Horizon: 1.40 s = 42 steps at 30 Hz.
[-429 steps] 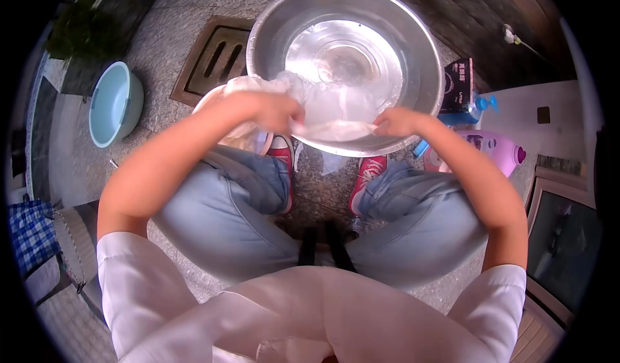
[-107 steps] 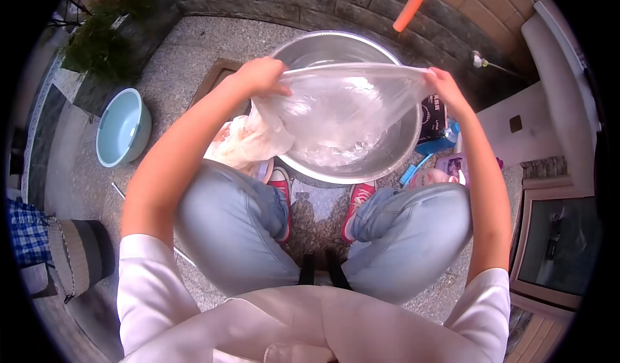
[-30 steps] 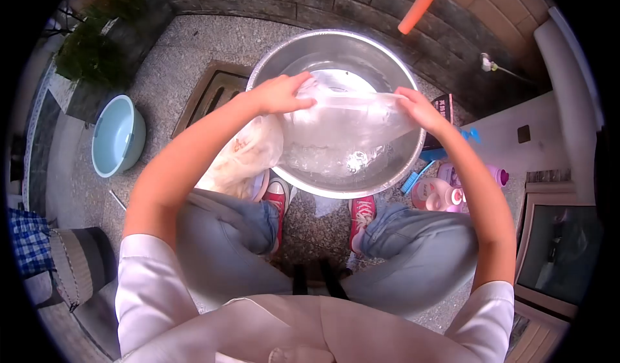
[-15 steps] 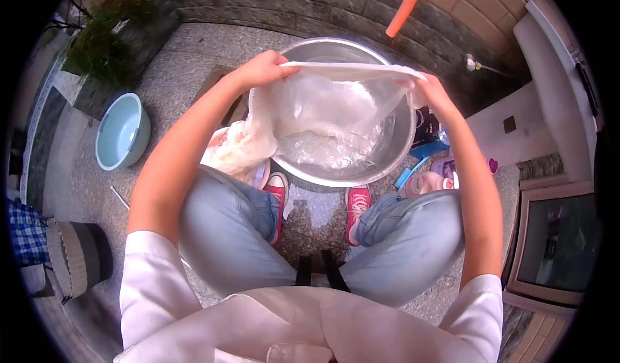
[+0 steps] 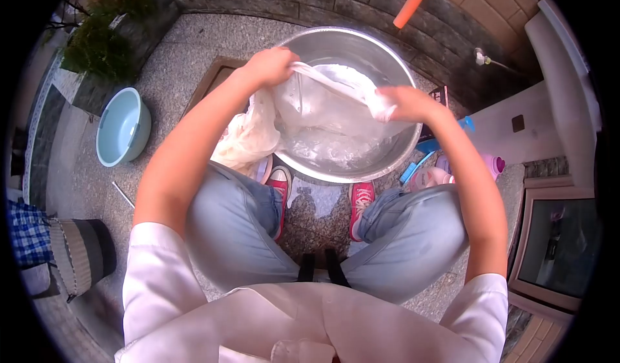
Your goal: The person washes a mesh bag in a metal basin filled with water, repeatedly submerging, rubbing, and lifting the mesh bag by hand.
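Observation:
A length of thin white see-through cloth [image 5: 332, 84] stretches between my two hands above a large round metal basin [image 5: 413, 79]. My left hand [image 5: 274, 67] is closed on one end of it, over the basin's left rim. Closed on the bunched other end, my right hand [image 5: 410, 103] is above the right side of the basin. Shiny water [image 5: 336, 150] shows at the bottom of the basin. A heap of cream-white fabric [image 5: 248, 140] hangs over the left rim, partly behind my left forearm; I cannot tell whether it joins the stretched cloth.
A light blue plastic basin [image 5: 123, 127] stands on the stone floor at left. Beside my right knee are a blue brush [image 5: 413, 168] and pink bottles [image 5: 496, 165]. An orange hose [image 5: 413, 2] hangs by the wall. A fabric basket [image 5: 81, 256] sits at lower left.
My right hand has moved left and a little down, bringing its end of the cloth closer to my left hand. The span between the hands is shorter and slants more.

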Tool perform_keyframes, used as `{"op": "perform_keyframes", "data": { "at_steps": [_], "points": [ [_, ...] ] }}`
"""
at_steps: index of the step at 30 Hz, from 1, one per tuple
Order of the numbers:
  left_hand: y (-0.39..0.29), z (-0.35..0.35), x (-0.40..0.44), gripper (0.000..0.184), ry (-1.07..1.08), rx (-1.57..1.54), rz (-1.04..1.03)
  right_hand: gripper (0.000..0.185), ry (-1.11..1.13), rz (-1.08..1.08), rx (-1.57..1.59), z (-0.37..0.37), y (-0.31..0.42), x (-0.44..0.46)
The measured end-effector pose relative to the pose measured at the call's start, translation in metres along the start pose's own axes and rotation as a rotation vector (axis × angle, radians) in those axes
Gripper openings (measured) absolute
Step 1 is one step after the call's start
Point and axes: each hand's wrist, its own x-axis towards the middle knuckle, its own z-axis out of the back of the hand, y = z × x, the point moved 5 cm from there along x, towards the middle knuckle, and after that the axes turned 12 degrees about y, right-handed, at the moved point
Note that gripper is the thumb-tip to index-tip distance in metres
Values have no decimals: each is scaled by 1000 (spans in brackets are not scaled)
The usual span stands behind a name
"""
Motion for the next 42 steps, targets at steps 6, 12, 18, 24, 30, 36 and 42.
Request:
{"op": "perform_keyframes", "data": {
  "at_steps": [6,12,18,24,30,36,42],
  "points": [
    [3,-2,-3,23,321,-558,67,29,-194,-249,29,-3,-29,15],
    [3,-11,4,23,225,-535,-96,22,-296,-118,635,-13,-77,23],
    [20,-35,43,37,-159,43,281,31,-628,-365,221,-7,-71,59],
    [7,-223,53,45,130,-280,-131,30,-307,19,431,-172,-30,121],
    [7,-317,45,42,534,-31,-135,29,-16,134,208,-255,-28,155],
    [12,-307,71,39,855,-278,219,29,212,-175,222,-269,-42,176],
    [32,-218,66,43,631,-765,9,35,97,-33,1035,-186,-62,138]
  ]
}}
